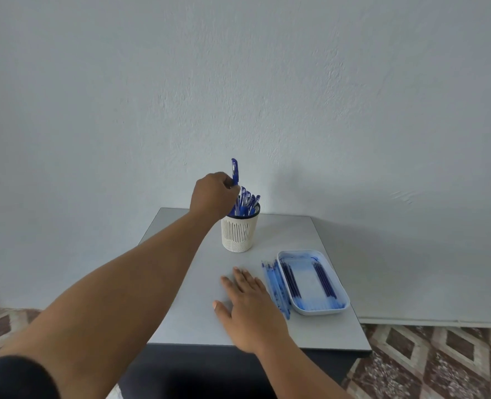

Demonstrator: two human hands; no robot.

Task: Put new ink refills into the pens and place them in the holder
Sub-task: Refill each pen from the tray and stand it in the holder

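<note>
The left hand [212, 195] pinches a blue capped pen [235, 171] upright, just above the pens in the cream slotted holder [240, 233]. The right hand [245, 300] lies flat on the table [319, 332], beside loose refills [276, 286] and the refill tray [343, 295]. No writing is legible.

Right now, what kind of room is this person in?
Probably a plain room in a home, used as a small work spot, though I can't be sure. A small grey table stands against a bare white wall, the floor has patterned tiles, and a holder of blue pens sits on the table.
</note>
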